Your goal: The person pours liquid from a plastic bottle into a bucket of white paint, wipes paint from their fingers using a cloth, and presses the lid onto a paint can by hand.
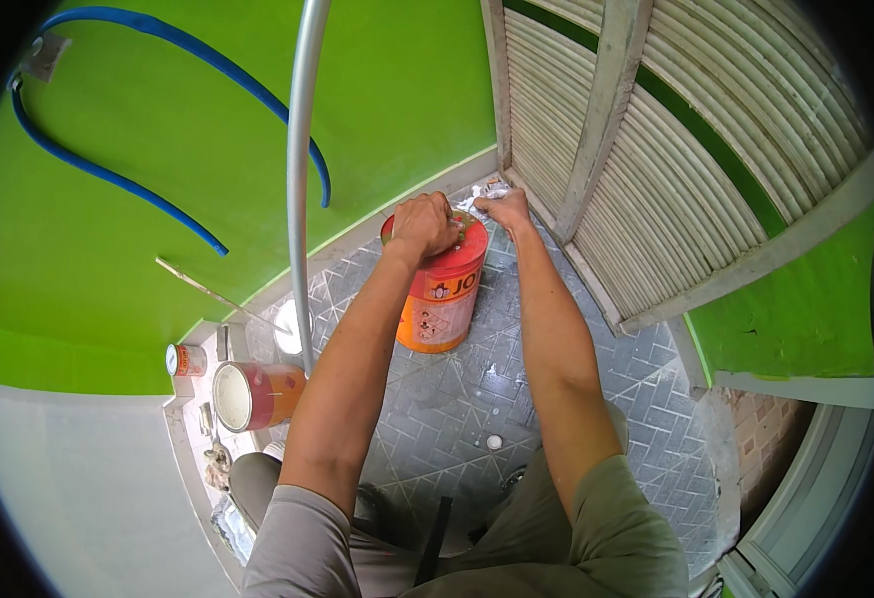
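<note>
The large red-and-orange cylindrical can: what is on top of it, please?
The left hand is over the red top of the can. Whatever lies directly beneath this hand is covered and cannot be seen.

Painting site: green wall (417,90), paint cans (441,311), patterned floor tiles (427,399).

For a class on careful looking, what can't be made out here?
Head view, hidden: part of the red lid, beneath the left hand.
Head view, too small: what the crumpled silvery material at the right hand is.
Head view, cut off: the grey pole, by the top edge.
</note>
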Demonstrator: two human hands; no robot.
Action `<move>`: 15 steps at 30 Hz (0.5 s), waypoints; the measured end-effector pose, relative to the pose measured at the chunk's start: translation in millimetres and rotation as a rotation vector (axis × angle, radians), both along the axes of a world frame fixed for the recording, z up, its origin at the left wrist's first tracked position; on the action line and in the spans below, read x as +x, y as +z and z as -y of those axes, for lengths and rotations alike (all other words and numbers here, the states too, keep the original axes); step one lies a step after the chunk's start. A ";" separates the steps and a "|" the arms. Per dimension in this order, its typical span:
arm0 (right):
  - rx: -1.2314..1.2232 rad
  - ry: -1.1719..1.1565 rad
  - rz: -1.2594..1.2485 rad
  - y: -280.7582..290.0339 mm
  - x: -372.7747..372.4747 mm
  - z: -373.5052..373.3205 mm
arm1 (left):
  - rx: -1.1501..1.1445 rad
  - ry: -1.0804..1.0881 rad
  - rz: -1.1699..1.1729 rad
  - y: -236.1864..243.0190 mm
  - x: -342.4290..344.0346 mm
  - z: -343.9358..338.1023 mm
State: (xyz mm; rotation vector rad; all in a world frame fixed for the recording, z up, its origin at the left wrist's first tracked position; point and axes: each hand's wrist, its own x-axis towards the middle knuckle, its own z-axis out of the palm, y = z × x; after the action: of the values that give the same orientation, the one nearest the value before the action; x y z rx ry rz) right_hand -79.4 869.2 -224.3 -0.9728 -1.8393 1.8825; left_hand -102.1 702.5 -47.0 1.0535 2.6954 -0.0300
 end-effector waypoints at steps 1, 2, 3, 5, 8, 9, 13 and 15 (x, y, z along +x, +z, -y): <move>0.030 -0.050 0.033 2.0 1.4 0.7 | 0.028 -0.022 0.011 -0.3 0.1 0.2; 0.005 -0.006 0.010 4.2 3.0 1.6 | 0.001 -0.001 -0.002 -0.5 0.1 0.5; -0.046 0.022 -0.050 6.5 5.0 2.6 | 0.001 -0.004 -0.006 -0.6 0.1 0.9; -0.096 0.051 -0.110 11.8 9.0 4.8 | 0.003 -0.008 -0.011 -0.7 0.0 1.9; -0.123 0.107 -0.142 19.9 13.7 6.5 | 0.017 -0.011 0.003 -0.9 -0.3 2.3; -0.115 0.123 -0.085 22.1 14.4 6.3 | 0.013 -0.019 -0.002 -1.0 -0.5 2.0; -0.113 -0.012 -0.048 21.4 12.3 5.4 | 0.036 -0.036 0.004 -1.8 -1.2 0.0; -0.163 0.042 -0.104 13.5 10.2 3.7 | 0.007 -0.020 -0.021 -2.2 -0.9 -1.0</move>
State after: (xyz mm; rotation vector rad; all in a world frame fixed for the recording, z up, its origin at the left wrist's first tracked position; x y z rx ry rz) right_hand -69.2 865.6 -210.9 -0.8748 -1.6805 2.0938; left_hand -102.9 703.5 -49.2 1.0882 2.7056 -0.0362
